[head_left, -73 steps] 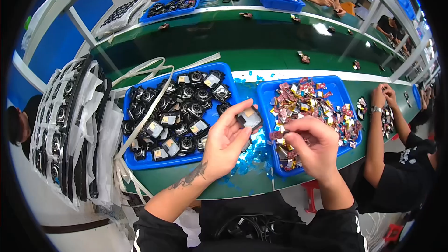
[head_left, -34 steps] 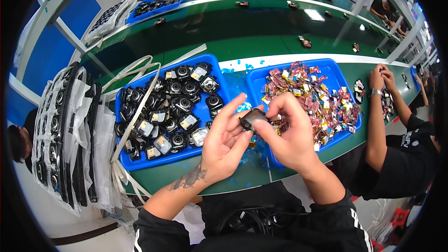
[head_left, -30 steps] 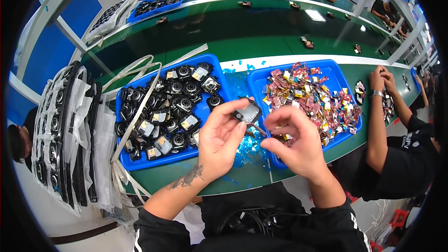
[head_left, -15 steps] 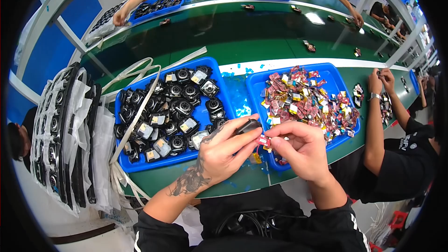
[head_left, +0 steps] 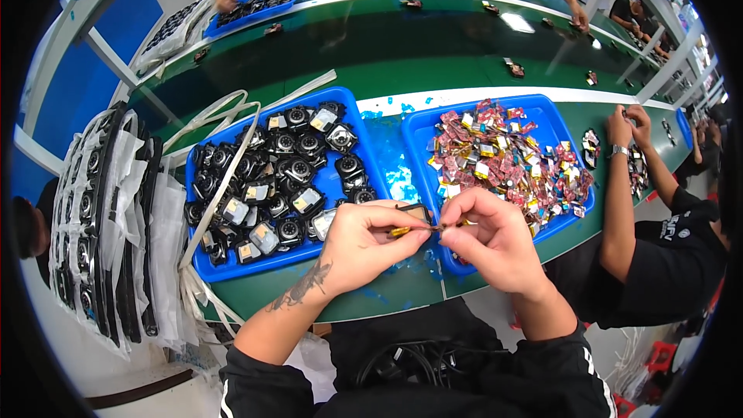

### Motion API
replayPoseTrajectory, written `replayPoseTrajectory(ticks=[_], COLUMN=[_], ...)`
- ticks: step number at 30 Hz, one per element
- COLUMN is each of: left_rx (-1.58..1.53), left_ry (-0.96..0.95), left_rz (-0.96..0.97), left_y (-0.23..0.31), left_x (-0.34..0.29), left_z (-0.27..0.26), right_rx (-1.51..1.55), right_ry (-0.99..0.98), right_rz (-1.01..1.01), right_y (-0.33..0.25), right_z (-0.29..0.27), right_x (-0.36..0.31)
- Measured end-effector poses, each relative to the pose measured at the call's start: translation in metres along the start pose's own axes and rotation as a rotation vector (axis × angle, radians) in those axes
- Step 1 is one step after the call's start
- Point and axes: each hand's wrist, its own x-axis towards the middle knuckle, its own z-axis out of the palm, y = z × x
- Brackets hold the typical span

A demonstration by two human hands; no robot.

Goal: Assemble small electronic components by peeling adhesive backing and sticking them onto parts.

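Left hand (head_left: 360, 249) and right hand (head_left: 499, 246) meet just in front of the gap between two blue trays, fingertips nearly touching. Left grip: thumb and index finger together, clamped on a yellow piece (head_left: 399, 231). Right grip: thumb and index tips pinched on a small dark piece (head_left: 436, 228), right at the left fingertips; its shape is too small and covered to read.

Yellow piece sits above the surface (head_left: 387, 302), its long axis roughly left to right, right end tilted slightly up and pointing toward the right hand. Black-rimmed part (head_left: 414, 207) shows just beyond the left fingertips, top edge running about left to right, right side bending down toward the pinch. Most of it is hidden by the fingers, so its full long axis can't be told; whether it joins the yellow piece, can't tell either.

Left tray (head_left: 368, 138): heap of dark cases (head_left: 290, 166), round and square faces turned every way. White strap (head_left: 237, 159) lies slantwise over it. Right tray (head_left: 551, 124): pile of red-and-yellow small parts (head_left: 503, 159), mixed directions. Blue flakes (head_left: 398, 178) scattered between trays. Wrapped stack (head_left: 101, 217) stands on edge at far left. Co-worker's hands (head_left: 631, 122) close together at right, well apart from the person's own.
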Motion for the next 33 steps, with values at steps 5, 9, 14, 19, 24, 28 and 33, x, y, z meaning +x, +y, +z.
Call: replayPoseTrajectory(ticks=[5,9,14,19,24,28,33], left_rx=[-0.039,-0.074,-0.082,-0.107,-0.119,-0.118,-0.112], left_ry=[-0.036,0.035,0.019,0.001,0.041,0.008,-0.017], left_rz=[0.016,0.057,0.032,0.004,0.046,0.047,0.044], left_y=[-0.003,-0.002,-0.005,-0.003,-0.004,-0.007,-0.007], left_x=[0.003,0.004,0.005,0.004,0.006,0.007,0.006], left_z=[0.002,0.002,0.002,0.004,0.009,0.004,0.003], right_rx=[-0.453,-0.223,-0.112,-0.229,-0.252,-0.128,-0.144], right_ry=[0.194,0.251,0.228,0.271,0.254,0.235,0.199], right_rz=[-0.275,-0.196,-0.157,-0.169,-0.138,-0.109,-0.067], right_y=[-0.003,0.011,0.011,0.016,0.012,0.014,0.01], right_z=[0.009,0.008,0.008,0.008,0.009,0.002,0.0], right_x=[0.003,0.005,0.007,0.011,0.011,0.01,0.012])
